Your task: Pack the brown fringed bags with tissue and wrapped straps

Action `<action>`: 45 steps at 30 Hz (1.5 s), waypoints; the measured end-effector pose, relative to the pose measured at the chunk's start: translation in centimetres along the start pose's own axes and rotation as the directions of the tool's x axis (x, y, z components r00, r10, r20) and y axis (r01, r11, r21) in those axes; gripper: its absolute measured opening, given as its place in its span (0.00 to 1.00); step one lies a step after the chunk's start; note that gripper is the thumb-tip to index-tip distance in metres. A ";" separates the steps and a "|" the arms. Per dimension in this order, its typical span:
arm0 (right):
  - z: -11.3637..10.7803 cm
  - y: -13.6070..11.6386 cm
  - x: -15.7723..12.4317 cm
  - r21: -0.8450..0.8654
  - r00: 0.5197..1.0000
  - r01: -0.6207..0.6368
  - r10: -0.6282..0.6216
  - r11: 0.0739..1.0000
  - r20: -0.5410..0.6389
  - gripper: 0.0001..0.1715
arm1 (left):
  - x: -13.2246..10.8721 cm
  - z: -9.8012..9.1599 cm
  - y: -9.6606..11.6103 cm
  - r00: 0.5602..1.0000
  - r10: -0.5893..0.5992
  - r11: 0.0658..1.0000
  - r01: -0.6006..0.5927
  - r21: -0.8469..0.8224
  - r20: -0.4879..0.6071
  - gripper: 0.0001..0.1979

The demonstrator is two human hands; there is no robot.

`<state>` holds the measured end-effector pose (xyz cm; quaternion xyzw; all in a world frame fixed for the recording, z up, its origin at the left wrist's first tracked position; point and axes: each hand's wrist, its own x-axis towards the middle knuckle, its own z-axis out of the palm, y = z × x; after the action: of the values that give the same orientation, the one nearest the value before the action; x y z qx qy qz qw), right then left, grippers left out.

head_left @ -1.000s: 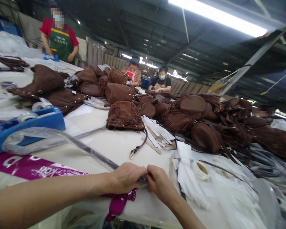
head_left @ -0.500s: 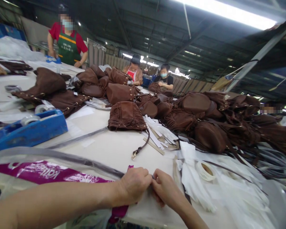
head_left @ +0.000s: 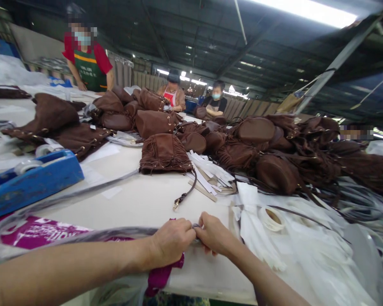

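Observation:
My left hand (head_left: 173, 240) is closed round a dark strap in clear plastic wrap (head_left: 127, 232), which runs off to the left over a purple printed bag (head_left: 38, 231). Right beside it, my right hand (head_left: 213, 233) pinches the end of the same wrapped strap. Both hands meet low in the middle, above the near edge of the white table (head_left: 153, 204). Beyond them lies a fringed brown bag (head_left: 165, 153), its short strap with a metal clasp (head_left: 176, 205) pointing toward my hands.
A blue tape dispenser (head_left: 41, 178) stands at left. Brown bags (head_left: 255, 129) are heaped across the back and right. White strips (head_left: 210, 170), a tape roll (head_left: 272, 218) and white wrapping (head_left: 325, 250) lie at right. Several people, one in a green apron (head_left: 90, 70), stand beyond.
Both hands have shifted slightly up, still together on the wrapped strap. The strap's left part now lies lower, behind my left forearm. The camera view has shifted a little.

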<state>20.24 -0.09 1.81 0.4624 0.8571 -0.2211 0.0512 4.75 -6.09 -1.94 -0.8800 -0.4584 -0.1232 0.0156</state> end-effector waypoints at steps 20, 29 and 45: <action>-0.6 0.8 0.4 0.014 0.990 0.136 -0.137 0.991 0.037 0.07 | 0.2 0.2 -0.4 0.996 0.093 0.991 -0.091 -0.103 0.010 0.03; -0.1 0.6 -1.8 0.019 0.996 0.064 -0.063 0.998 -0.063 0.07 | 0.3 -0.3 1.3 0.999 -0.022 0.969 0.030 -0.247 0.037 0.07; 0.9 0.2 -1.8 0.235 0.990 -0.092 0.114 0.968 -0.081 0.07 | 0.5 0.2 1.0 0.997 -0.022 0.999 0.026 -0.047 0.076 0.03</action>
<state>21.31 -1.73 1.50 0.5188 0.8020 -0.2942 -0.0319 5.88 -6.22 -1.93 -0.8786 -0.4661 -0.1010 -0.0242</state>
